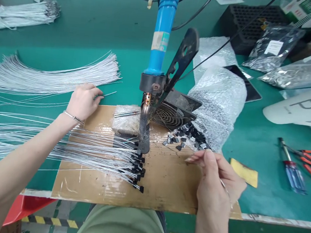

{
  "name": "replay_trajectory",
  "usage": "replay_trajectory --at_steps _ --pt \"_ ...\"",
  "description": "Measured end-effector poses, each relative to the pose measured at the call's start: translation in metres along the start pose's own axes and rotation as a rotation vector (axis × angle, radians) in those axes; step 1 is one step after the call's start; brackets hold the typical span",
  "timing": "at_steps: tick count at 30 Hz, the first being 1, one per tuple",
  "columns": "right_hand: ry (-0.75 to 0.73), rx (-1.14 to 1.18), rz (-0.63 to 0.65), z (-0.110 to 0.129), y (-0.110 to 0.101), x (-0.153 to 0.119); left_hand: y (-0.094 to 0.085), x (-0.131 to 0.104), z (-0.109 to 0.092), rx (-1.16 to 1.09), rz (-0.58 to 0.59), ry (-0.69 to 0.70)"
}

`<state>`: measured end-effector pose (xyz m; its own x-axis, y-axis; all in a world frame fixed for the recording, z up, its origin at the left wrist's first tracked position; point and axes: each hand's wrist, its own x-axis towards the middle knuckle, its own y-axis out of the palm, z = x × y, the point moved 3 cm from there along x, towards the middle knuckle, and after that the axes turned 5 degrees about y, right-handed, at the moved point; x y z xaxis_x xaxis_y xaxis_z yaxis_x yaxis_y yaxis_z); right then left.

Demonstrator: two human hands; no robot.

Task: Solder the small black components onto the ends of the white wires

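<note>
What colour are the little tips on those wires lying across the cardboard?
Black; the tips of the wires show in the head view, the only one.

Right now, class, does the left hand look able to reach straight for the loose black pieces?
Probably not: the left hand seems to pinch a wire, and the wrapped block and blue tool stand between it and the black pieces.

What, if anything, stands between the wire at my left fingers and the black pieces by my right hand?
In this view, the metal nozzle and the round grille stand between the wire at your left hand and the loose black pieces.
</note>
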<state>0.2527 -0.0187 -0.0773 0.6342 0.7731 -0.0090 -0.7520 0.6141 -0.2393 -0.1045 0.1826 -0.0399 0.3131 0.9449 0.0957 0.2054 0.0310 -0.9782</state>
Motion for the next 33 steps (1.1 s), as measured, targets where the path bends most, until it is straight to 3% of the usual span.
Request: replay_trajectory --at_steps 6,12,16,21,23,27,30,33 --pt "0.028 0.015 0.000 0.001 0.001 0.000 0.002 0.007 -0.017 0.034 0.040 0.020" --pt "0.015 0.064 -0.011 0.002 0.000 0.000 -0.014 0.000 -0.011 -0.126 -0.012 -0.090" --pt "0.054 0.139 -0.029 0.001 0.001 0.000 -0.036 -0.020 -0.015 -0.253 -0.077 -0.168" --pt "0.013 0.363 -0.003 0.003 0.002 -0.002 -0.068 -0.063 -0.040 -0.238 -0.130 -0.182" --pt "0.011 0.368 0.023 0.004 0.004 -0.007 -0.072 -0.080 -0.053 -0.374 -0.059 -0.193" --pt "-0.022 0.303 0.207 0.015 0.011 -0.027 -0.054 -0.105 -0.086 -0.819 0.324 -0.140" --pt "-0.040 0.215 0.439 0.027 0.023 -0.044 -0.039 -0.115 -0.105 -0.945 0.362 -0.105" --pt "-0.009 0.157 0.580 0.036 0.035 -0.054 -0.029 -0.122 -0.115 -0.968 0.359 -0.101"
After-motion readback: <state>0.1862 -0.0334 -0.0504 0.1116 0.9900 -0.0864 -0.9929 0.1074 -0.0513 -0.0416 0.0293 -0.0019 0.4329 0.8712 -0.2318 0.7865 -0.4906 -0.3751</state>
